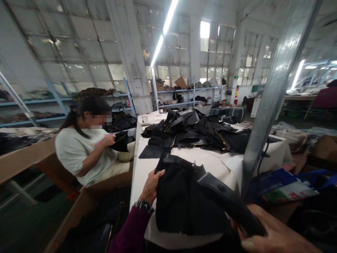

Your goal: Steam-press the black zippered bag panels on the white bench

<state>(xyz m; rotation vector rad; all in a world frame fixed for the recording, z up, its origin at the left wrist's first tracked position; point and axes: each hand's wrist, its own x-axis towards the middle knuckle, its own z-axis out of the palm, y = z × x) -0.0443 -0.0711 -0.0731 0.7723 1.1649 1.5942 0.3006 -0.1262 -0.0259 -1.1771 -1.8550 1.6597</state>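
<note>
Pinching the black cloth piece (179, 200) at its left edge with our left hand (150, 186), we grasp a black handheld tool (231, 203) in our right hand (271, 230); the piece lies between the hands, its right side partly hidden by the tool. Beyond the hands, heaped black pieces (189, 131) cover much of the counter (223, 160); a metal post (276, 88) rises past the right hand.

No word or number can be read for certain. On the right, the blue shopping bag (283, 182) carries a line of pale lettering (271, 188) on its blue part and larger red characters (302, 192) on its white part, all too blurred to read. At the far pillar (239, 49), a small green sign (236, 77) and a red-and-yellow notice (236, 94) show wording too small to tell.
</note>
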